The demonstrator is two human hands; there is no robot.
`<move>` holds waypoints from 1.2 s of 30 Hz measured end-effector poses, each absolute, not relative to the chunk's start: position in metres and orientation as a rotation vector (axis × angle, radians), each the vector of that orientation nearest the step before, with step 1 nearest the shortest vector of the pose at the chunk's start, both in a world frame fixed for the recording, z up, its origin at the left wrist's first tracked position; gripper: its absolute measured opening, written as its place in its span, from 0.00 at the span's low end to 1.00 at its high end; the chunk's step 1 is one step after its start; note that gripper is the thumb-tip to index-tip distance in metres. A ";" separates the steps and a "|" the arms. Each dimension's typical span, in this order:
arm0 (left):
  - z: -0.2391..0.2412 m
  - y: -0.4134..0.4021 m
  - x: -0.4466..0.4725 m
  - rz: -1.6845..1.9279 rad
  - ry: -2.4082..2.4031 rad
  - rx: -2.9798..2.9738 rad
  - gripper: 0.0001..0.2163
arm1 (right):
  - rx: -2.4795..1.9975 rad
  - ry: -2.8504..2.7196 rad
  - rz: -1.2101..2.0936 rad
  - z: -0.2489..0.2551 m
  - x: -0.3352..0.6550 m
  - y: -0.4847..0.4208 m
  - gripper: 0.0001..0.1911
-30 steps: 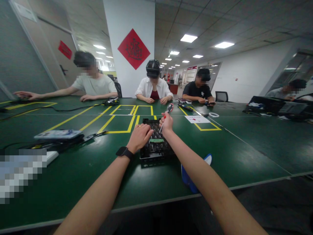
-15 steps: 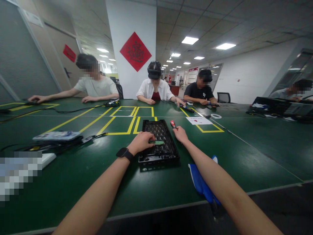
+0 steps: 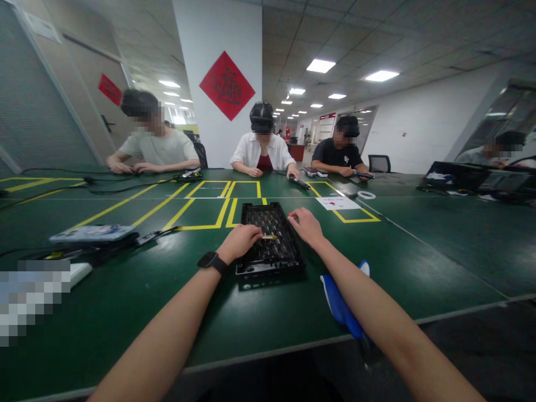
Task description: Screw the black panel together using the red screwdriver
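In front of me on the green table lies a black plastic housing (image 3: 274,267), an open shallow tray shape with many small openings inside. My left hand (image 3: 243,241), with a black watch on its wrist, is closed in a pinch over the housing. Between its fingers is a small thin circuit board strip (image 3: 269,237), turned nearly edge-on. My right hand (image 3: 307,226) is by the housing's right edge, its fingers closed around a red-ended tool (image 3: 290,216). Most of that tool is hidden by the fingers, so its kind is unclear.
Blue gloves (image 3: 341,304) lie under my right forearm near the table's front edge. Devices and black cables (image 3: 92,237) are at the left. A paper sheet (image 3: 337,203) and a white ring (image 3: 366,195) lie at the far right. Several people sit across the table.
The board strip in my left hand has turned from its green face to a thin edge. My right fingers have drawn in over the red tool, covering more of it.
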State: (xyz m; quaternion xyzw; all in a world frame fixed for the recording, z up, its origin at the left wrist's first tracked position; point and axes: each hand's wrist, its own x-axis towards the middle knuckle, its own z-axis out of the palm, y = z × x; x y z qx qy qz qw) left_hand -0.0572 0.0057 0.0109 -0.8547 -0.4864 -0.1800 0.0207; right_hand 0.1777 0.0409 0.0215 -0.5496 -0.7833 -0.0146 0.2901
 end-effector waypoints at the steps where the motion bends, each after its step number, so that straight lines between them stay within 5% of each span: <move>1: 0.011 0.006 -0.057 -0.561 -1.505 -2.659 0.15 | -1.309 -2.173 -0.018 0.024 0.174 0.038 0.15; 5: 0.009 0.007 -0.057 -0.642 -1.536 -2.688 0.15 | -0.833 -2.476 0.142 0.030 0.158 0.026 0.10; 12: 0.007 0.008 -0.057 -0.916 -1.509 -2.760 0.16 | -0.933 -2.441 0.208 0.028 0.147 0.019 0.10; 17: -0.004 0.021 -0.070 -1.237 -1.830 -2.227 0.18 | -0.887 -2.295 0.738 0.034 0.152 0.020 0.13; 23: -0.026 0.046 -0.086 -1.118 -2.334 -2.210 0.24 | -0.682 -2.361 1.285 0.041 0.154 0.008 0.18; 36: -0.033 0.066 -0.084 -1.249 -2.286 -2.167 0.24 | -0.654 -1.508 1.274 0.040 0.102 0.092 0.17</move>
